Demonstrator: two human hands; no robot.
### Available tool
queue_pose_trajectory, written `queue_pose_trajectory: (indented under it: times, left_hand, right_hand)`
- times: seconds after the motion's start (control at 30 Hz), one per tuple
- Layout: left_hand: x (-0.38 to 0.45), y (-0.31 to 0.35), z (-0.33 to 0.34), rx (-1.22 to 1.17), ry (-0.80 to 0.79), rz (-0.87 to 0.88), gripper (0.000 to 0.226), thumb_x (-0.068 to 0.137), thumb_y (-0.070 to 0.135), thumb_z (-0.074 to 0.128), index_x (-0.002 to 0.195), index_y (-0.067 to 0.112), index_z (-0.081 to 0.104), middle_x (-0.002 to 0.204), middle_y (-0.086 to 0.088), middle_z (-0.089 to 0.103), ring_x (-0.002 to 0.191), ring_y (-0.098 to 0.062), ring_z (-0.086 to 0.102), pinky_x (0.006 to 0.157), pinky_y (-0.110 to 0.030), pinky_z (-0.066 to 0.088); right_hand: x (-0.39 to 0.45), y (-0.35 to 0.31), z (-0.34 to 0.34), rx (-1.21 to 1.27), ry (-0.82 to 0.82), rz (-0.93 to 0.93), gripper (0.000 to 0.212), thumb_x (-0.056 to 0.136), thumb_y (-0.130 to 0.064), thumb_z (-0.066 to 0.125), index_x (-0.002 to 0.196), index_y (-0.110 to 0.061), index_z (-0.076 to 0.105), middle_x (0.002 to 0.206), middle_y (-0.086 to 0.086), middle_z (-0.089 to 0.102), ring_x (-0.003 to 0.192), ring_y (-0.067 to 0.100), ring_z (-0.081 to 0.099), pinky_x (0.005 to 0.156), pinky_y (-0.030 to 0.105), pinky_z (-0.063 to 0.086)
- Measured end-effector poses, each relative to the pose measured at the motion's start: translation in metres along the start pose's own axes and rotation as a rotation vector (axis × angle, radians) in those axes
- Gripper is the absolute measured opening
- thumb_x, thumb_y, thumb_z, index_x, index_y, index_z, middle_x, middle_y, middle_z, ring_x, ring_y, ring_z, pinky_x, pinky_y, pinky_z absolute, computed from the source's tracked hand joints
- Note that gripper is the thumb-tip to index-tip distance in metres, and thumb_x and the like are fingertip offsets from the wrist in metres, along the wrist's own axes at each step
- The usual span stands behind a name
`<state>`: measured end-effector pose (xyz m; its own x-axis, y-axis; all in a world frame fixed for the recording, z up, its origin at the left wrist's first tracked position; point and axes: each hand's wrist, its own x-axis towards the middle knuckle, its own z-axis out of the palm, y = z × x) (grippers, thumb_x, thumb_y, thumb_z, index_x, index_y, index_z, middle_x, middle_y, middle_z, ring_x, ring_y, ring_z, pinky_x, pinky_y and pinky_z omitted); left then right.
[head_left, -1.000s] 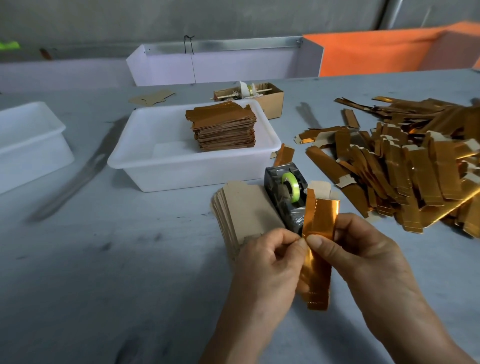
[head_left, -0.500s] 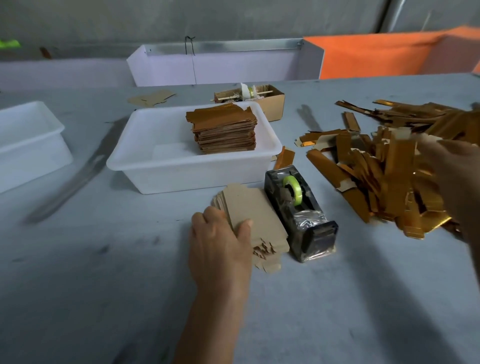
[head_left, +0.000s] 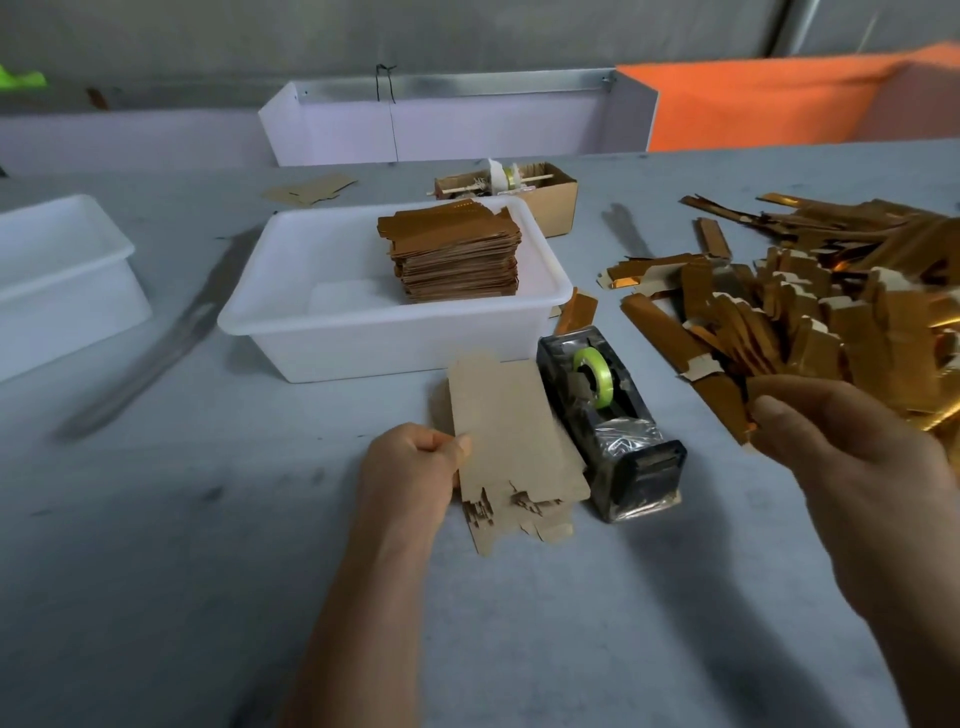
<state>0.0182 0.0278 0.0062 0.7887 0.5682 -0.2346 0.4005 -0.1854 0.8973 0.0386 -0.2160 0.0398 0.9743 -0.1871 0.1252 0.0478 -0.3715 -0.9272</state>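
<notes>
A stack of flat brown card blanks (head_left: 506, 441) lies on the grey table in front of me. My left hand (head_left: 413, 467) pinches the left edge of the top blank, thumb on top and fingers curled under it. A black tape dispenser (head_left: 615, 421) with a green roll stands just right of the stack. To its right spreads a pile of folded gold boxes (head_left: 841, 312). My right hand (head_left: 852, 452) hovers at the near edge of that pile, fingers loosely curled, with nothing in it.
A white tub (head_left: 384, 338) behind the blanks holds a stack of gold-brown flat blanks (head_left: 454, 260). A small cardboard box (head_left: 550, 195) with tape bits sits behind it. Another white tub (head_left: 67, 270) stands at the left. A white partition (head_left: 467, 124) and an orange panel (head_left: 753, 104) close off the back.
A second ago both hands held a folded gold box. My right hand took it to the pile and has drawn back without it. My left hand moved to the flat stack and pinched the top blank.
</notes>
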Motion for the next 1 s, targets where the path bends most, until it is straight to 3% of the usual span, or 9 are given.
queue_pose_trajectory:
  times: [0.17,0.3,0.4,0.53,0.63,0.7,0.8,0.93,1.0]
  left_hand:
    - [-0.009,0.001,-0.008,-0.158,0.085,0.039,0.010,0.082,0.014,0.073,0.079,0.018,0.065,0.073,-0.001,0.071,0.065,-0.015,0.065,0.066,-0.027,0.051]
    - [-0.013,0.001,-0.011,-0.137,0.051,0.088,0.025,0.080,0.009,0.074,0.100,0.019,0.061,0.072,0.010,0.070,0.068,-0.004,0.065,0.069,-0.024,0.051]
    - [-0.019,0.003,-0.015,-0.121,0.040,0.192,0.013,0.083,0.008,0.070,0.091,0.018,0.068,0.065,0.016,0.071,0.061,0.004,0.065,0.057,-0.011,0.045]
    - [-0.031,0.013,-0.023,-0.360,-0.196,0.158,0.016,0.085,0.003,0.065,0.079,0.016,0.074,0.073,0.001,0.074,0.063,-0.004,0.065,0.060,-0.018,0.047]
    - [-0.042,0.017,-0.024,-0.419,-0.426,0.137,0.009,0.079,0.009,0.071,0.085,0.014,0.076,0.090,-0.015,0.074,0.080,-0.023,0.063,0.080,-0.037,0.048]
    - [-0.049,0.019,-0.020,-0.427,-0.502,0.139,0.019,0.070,0.013,0.075,0.089,0.013,0.075,0.093,-0.015,0.074,0.085,-0.025,0.068,0.084,-0.037,0.052]
    - [-0.057,0.022,-0.012,-0.469,-0.530,0.113,0.034,0.067,0.020,0.075,0.100,0.014,0.072,0.099,-0.007,0.075,0.095,-0.023,0.071,0.086,-0.038,0.055]
    - [-0.066,0.025,0.003,-0.428,-0.410,0.136,0.047,0.059,0.032,0.078,0.104,0.019,0.071,0.095,-0.003,0.076,0.093,-0.027,0.071,0.083,-0.046,0.056]
    - [-0.071,0.025,0.008,-0.407,-0.353,0.152,0.044,0.057,0.033,0.077,0.099,0.021,0.072,0.090,0.000,0.076,0.088,-0.022,0.072,0.079,-0.042,0.058]
  right_hand:
    - [-0.016,-0.012,0.006,-0.043,-0.009,-0.122,0.016,0.073,-0.053,0.051,0.086,-0.049,0.060,0.090,-0.026,0.061,0.092,0.006,0.062,0.073,0.026,0.046]
    - [-0.024,-0.017,0.018,-0.058,-0.121,-0.137,0.013,0.085,-0.034,0.059,0.096,-0.040,0.062,0.093,-0.021,0.065,0.092,0.001,0.062,0.068,0.015,0.044]
    - [-0.028,-0.024,0.029,-0.070,-0.162,-0.130,0.018,0.085,-0.033,0.060,0.102,-0.036,0.063,0.091,-0.022,0.064,0.090,-0.001,0.062,0.068,0.013,0.043]
    - [-0.032,-0.031,0.038,0.061,-0.210,-0.048,0.036,0.076,-0.046,0.062,0.111,-0.036,0.060,0.086,-0.025,0.067,0.088,0.000,0.064,0.067,0.012,0.046]
    - [-0.033,-0.036,0.040,0.293,-0.365,0.126,0.050,0.062,-0.054,0.064,0.107,-0.033,0.063,0.091,-0.022,0.069,0.086,0.001,0.066,0.067,0.017,0.053]
    - [-0.033,-0.036,0.040,0.434,-0.439,0.204,0.037,0.063,-0.040,0.067,0.097,-0.024,0.070,0.090,-0.006,0.072,0.083,0.009,0.068,0.073,0.029,0.053]
    - [-0.038,-0.035,0.041,0.508,-0.468,0.211,0.021,0.064,-0.029,0.067,0.082,-0.020,0.073,0.085,0.008,0.071,0.076,0.016,0.067,0.068,0.030,0.050]
    - [-0.048,-0.034,0.040,0.500,-0.482,0.217,0.021,0.060,-0.030,0.068,0.076,-0.019,0.073,0.085,0.017,0.067,0.071,0.016,0.063,0.070,0.036,0.048]
    - [-0.050,-0.032,0.038,0.468,-0.454,0.205,0.018,0.061,-0.030,0.066,0.075,-0.020,0.073,0.082,0.013,0.068,0.068,0.011,0.063,0.066,0.030,0.050]
